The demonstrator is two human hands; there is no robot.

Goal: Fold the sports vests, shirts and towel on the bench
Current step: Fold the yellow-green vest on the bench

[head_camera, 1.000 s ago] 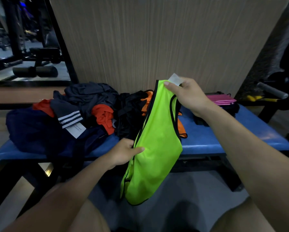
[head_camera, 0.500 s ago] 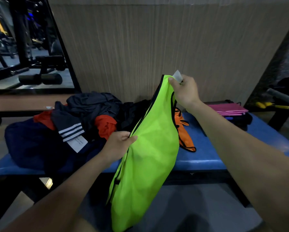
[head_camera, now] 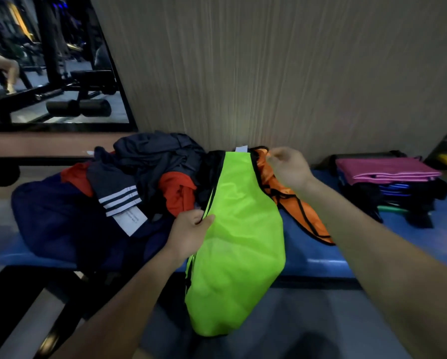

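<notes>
A neon green sports vest [head_camera: 243, 229] with black trim lies lengthwise across the blue bench [head_camera: 321, 257]. Its white label end is near the wall and its lower end hangs over the front edge. My left hand [head_camera: 188, 234] pinches the vest's left edge at mid-length. My right hand [head_camera: 289, 169] hovers just right of the vest's top with loosely curled fingers, holding nothing I can make out. Under that hand an orange vest [head_camera: 308, 218] lies crumpled on the bench.
An unfolded heap of dark, red and striped garments [head_camera: 150, 161] covers the bench's left half, over a navy cloth [head_camera: 51, 208]. A folded stack topped by a pink piece [head_camera: 383, 172] sits at the right end. The wood-panelled wall [head_camera: 269, 73] stands directly behind.
The green vest came down from hanging in the air onto the bench. My right hand let go of its top and shifted right; my left hand kept its hold.
</notes>
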